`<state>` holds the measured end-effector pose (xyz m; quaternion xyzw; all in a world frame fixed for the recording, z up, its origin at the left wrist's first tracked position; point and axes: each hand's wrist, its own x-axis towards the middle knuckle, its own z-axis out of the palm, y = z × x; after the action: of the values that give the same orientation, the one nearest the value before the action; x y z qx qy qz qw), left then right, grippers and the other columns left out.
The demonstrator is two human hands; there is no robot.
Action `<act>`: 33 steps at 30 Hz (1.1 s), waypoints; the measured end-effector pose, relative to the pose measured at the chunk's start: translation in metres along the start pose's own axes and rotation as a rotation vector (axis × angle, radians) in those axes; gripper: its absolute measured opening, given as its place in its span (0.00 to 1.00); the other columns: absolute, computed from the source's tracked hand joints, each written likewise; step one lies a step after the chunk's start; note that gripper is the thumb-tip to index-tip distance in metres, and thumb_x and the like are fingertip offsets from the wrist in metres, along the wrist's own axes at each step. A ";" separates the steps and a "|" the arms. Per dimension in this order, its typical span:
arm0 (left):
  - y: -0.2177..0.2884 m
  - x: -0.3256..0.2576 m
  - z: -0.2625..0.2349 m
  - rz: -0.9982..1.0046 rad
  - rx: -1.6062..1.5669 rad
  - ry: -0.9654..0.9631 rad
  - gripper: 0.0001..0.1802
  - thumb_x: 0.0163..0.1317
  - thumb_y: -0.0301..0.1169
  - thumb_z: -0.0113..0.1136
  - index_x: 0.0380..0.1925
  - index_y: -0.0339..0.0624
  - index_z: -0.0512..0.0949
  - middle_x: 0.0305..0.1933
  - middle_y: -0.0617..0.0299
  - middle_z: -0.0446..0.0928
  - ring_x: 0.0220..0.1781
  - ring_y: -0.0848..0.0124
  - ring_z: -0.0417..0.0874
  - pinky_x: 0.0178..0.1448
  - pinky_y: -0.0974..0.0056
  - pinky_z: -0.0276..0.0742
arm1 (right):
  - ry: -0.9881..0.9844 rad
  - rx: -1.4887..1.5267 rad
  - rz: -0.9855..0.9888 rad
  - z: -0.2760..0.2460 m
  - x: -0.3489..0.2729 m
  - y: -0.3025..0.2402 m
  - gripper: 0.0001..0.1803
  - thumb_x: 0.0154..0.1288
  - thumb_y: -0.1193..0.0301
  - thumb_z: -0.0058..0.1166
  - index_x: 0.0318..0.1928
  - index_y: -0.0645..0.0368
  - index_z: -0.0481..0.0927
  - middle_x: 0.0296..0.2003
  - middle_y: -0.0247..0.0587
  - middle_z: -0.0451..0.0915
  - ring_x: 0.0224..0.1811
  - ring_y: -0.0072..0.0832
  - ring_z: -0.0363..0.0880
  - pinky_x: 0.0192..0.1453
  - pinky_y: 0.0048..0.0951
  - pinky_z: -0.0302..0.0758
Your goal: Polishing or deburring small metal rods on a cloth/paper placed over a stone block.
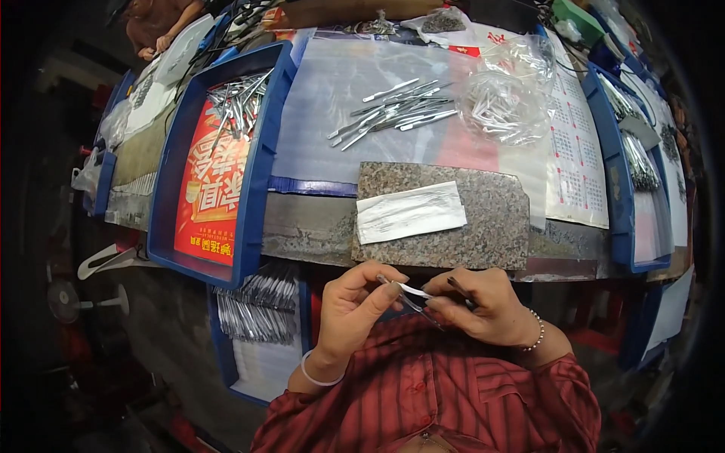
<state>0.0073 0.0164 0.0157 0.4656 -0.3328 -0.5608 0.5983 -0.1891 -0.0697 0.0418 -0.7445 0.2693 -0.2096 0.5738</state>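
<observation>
Just past the front edge of the table, my left hand (355,303) pinches one end of a slim metal piece (411,303) between thumb and fingers. A narrow white strip (410,289) runs beside it toward my right hand (483,306), whose closed fingers meet its other end. A thin dark rod (458,287) also sticks out of my right hand; its kind is unclear. Beyond the hands lies a speckled stone slab (491,219) with a folded white cloth or paper (411,212) on it. Similar slim metal pieces (400,109) lie in a loose pile farther back.
A blue tray (253,219) at left holds more metal pieces over a red printed sheet. Below it, another blue tray (260,370) has neat rows. A clear bag (502,109) of small white pieces lies right of the pile. Another blue tray (627,181) stands far right. A person (162,26) sits far left.
</observation>
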 end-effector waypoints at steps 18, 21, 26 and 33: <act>-0.008 0.003 -0.002 -0.062 -0.204 0.004 0.13 0.72 0.30 0.54 0.47 0.29 0.77 0.35 0.59 0.80 0.34 0.75 0.83 0.40 0.73 0.78 | 0.046 -0.247 -0.227 0.010 0.000 0.002 0.21 0.53 0.78 0.61 0.51 0.61 0.79 0.26 0.37 0.77 0.24 0.31 0.80 0.26 0.30 0.76; -0.010 0.003 -0.002 -0.063 -0.163 0.015 0.13 0.72 0.30 0.54 0.47 0.29 0.77 0.35 0.59 0.80 0.33 0.76 0.83 0.40 0.74 0.78 | 0.043 -0.301 -0.260 0.011 -0.001 0.004 0.22 0.53 0.78 0.62 0.51 0.62 0.79 0.24 0.36 0.76 0.23 0.31 0.78 0.25 0.30 0.75; -0.011 0.004 -0.004 -0.039 -0.137 0.033 0.11 0.72 0.29 0.53 0.45 0.30 0.77 0.35 0.61 0.80 0.33 0.76 0.83 0.40 0.74 0.77 | 0.089 -0.310 -0.317 0.024 -0.001 0.016 0.22 0.51 0.78 0.62 0.50 0.63 0.80 0.20 0.34 0.72 0.20 0.29 0.76 0.22 0.29 0.72; 0.001 0.010 -0.002 -0.100 -0.111 -0.016 0.08 0.70 0.24 0.54 0.43 0.31 0.78 0.37 0.60 0.80 0.35 0.75 0.83 0.41 0.74 0.78 | 0.160 -0.486 -0.454 0.011 -0.001 0.018 0.18 0.48 0.78 0.62 0.44 0.62 0.83 0.19 0.32 0.67 0.16 0.25 0.70 0.16 0.27 0.67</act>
<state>0.0106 0.0066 0.0148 0.4431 -0.2824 -0.6113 0.5918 -0.1860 -0.0648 0.0216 -0.8816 0.1827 -0.3195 0.2955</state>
